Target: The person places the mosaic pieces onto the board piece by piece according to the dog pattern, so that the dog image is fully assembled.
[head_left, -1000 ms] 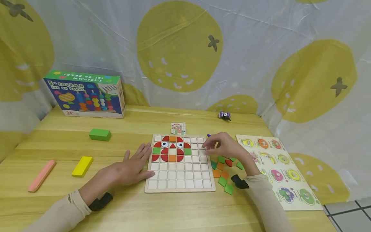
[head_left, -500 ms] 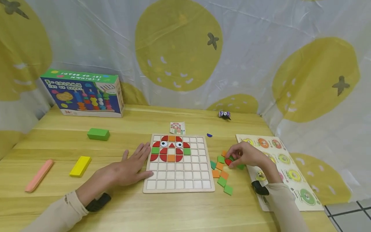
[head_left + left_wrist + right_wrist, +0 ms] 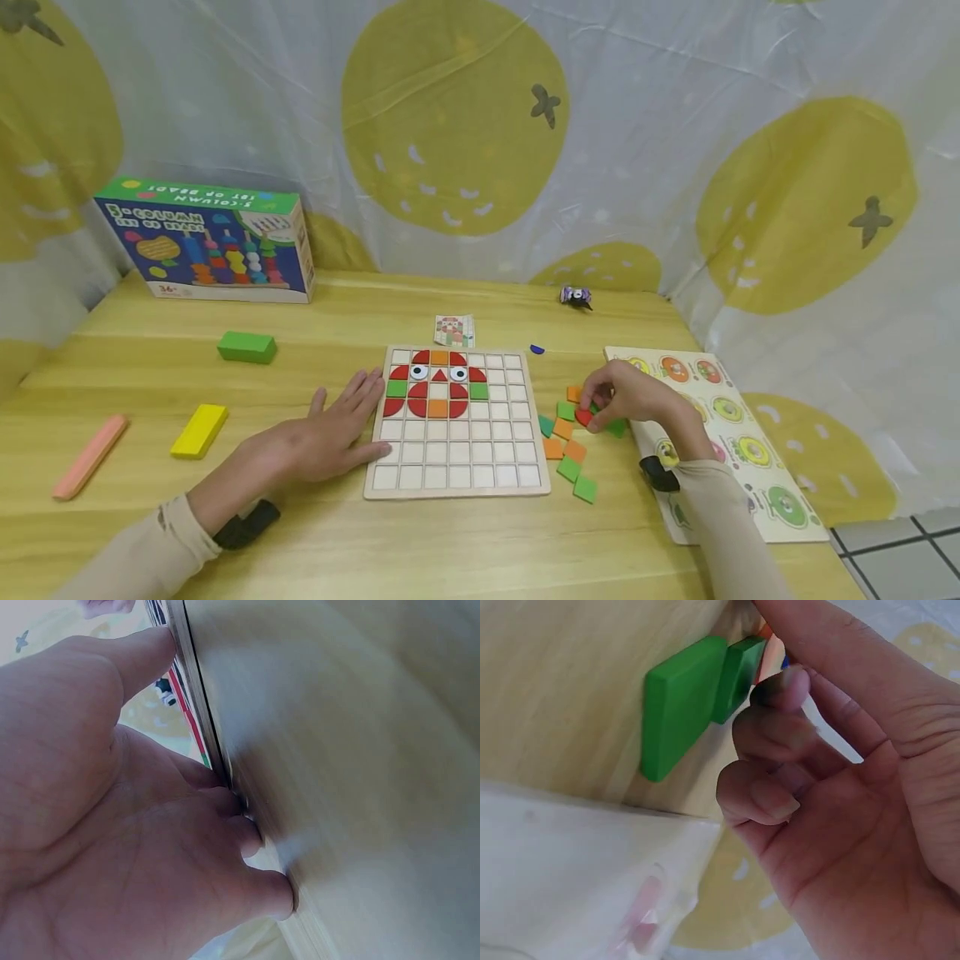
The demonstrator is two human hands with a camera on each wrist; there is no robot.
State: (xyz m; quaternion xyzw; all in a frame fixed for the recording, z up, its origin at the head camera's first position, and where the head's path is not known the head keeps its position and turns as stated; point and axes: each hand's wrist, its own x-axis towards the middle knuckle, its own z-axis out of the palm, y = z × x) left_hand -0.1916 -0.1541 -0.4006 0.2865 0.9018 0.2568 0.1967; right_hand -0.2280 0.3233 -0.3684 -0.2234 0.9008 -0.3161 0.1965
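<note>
A wooden grid board (image 3: 457,454) lies mid-table, with a red, orange and green face pattern (image 3: 438,385) in its top rows. My left hand (image 3: 330,433) lies flat on the table, its fingertips against the board's left edge (image 3: 199,712). My right hand (image 3: 603,406) hovers low over the loose green and orange tiles (image 3: 567,450) to the right of the board. Its thumb and fingers pinch a red piece (image 3: 583,416). In the right wrist view the curled fingers (image 3: 780,686) meet beside two green tiles (image 3: 682,705).
A fruit peg puzzle (image 3: 738,433) lies under my right forearm. A bead-set box (image 3: 206,242), green block (image 3: 246,347), yellow block (image 3: 198,430) and pink block (image 3: 90,456) sit on the left. A pattern card (image 3: 453,330), blue piece (image 3: 536,349) and small toy (image 3: 576,296) lie behind the board.
My right hand moved from the board's upper right corner down and right onto the loose tiles and closed on a red piece. The left hand stayed put.
</note>
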